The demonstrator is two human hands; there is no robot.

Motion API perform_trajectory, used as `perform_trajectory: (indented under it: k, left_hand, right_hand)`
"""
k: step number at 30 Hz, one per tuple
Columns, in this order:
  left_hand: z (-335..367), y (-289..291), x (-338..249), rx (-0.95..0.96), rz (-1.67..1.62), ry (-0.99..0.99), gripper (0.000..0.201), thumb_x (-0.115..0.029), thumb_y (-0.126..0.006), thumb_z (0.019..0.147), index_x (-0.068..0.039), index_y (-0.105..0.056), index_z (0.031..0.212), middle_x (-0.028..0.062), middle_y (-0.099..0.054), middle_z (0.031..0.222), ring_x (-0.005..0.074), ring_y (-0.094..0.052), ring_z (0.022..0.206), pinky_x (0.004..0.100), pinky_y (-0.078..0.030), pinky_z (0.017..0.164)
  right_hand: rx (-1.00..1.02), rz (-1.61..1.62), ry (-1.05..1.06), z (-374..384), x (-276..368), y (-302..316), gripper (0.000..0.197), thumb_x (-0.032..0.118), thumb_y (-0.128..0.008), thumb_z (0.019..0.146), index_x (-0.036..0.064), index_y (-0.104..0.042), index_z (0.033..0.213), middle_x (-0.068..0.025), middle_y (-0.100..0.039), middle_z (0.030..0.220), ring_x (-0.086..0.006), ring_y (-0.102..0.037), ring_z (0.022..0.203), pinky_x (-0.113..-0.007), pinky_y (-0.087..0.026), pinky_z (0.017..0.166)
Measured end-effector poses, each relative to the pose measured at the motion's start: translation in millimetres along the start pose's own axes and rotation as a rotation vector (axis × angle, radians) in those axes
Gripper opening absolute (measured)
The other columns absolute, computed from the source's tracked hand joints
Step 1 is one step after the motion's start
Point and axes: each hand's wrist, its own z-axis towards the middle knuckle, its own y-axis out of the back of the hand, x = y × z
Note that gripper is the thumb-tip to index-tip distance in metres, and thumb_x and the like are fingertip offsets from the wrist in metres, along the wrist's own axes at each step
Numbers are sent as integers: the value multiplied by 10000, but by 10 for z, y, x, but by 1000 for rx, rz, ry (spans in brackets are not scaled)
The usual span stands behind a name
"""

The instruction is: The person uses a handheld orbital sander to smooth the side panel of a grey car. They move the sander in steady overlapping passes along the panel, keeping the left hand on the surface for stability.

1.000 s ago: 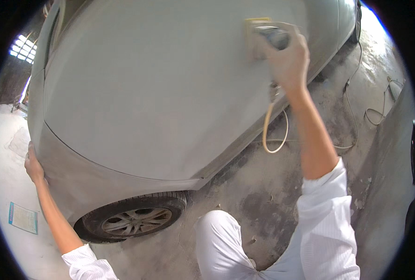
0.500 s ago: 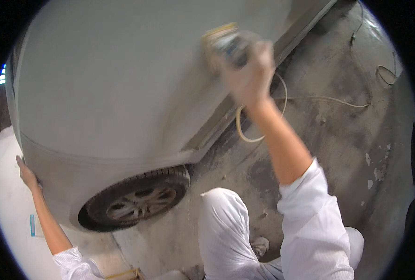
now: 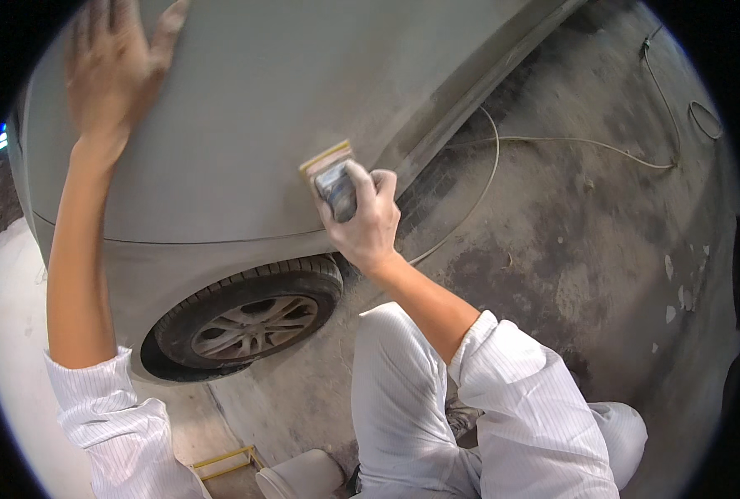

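Note:
In front of me is the side of a car, a matte grey body panel (image 3: 220,125) with a dusty brownish patch low down. My right hand (image 3: 371,218) is wrapped round a power sander (image 3: 333,181). The sander has a yellow-edged pad, which rests against the panel above the wheel arch. My left hand (image 3: 118,62) lies on the upper left of the panel with its fingers spread, holding nothing. White dust coats both hands.
Below the panel is a wheel (image 3: 253,328) in its arch. A pale hose (image 3: 496,158) loops behind my right arm across the dusty concrete floor (image 3: 569,249). A yellow frame (image 3: 224,460) stands low left, beside a pale cylindrical object (image 3: 303,476).
My right hand has brought the sander down and to the left along the panel. The left hand has moved from the panel's lower left edge up onto its face.

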Motion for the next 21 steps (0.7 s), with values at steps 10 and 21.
perform_trajectory:
  k: [10,21]
  left_hand:
    - [-2064,650,-1753,709,-252,-568,970,-652,-599,1033,-153,-252,1789,49,-191,1876,217,-96,1739,485,-35,1420]
    - [-2122,1019,-243,737,-349,-346,902,-489,-752,972,-253,-380,1760,25,-348,1828,242,-296,1691,498,-161,1394]
  right_hand:
    - [-300,41,-306,1123,-494,659,787,459,-918,820,-31,-642,1369,-265,-714,1218,-425,-723,1125,-517,-561,1021]
    - [-195,343,-480,-771,-42,-101,729,318,-911,847,-13,-575,1403,-212,-609,1219,-351,-664,1099,-488,-550,987]
